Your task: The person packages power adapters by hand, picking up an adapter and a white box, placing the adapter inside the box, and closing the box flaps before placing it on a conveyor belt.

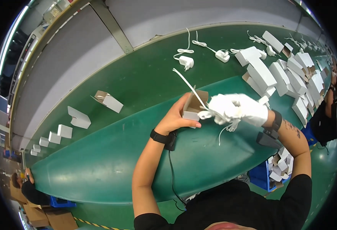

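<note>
My bare left hand [172,119] is closed round a small white cardboard box [191,115], its brown inside showing through the open top. Just right of the box, my right hand [239,110], in a white glove, is closed on a white cable [232,125]. Loops of it hang under the fingers, and a long white strand [187,83] sticks up across the box opening. Whether a plug is inside the glove is hidden. Black bands with dark modules sit on both wrists.
White power adapters [185,61] with cables lie along the far side of the bench. White boxes are heaped [262,73] at the right and lined up [65,131] at the left. A blue crate [258,178] of boxes stands by my right arm. Other people are at both sides.
</note>
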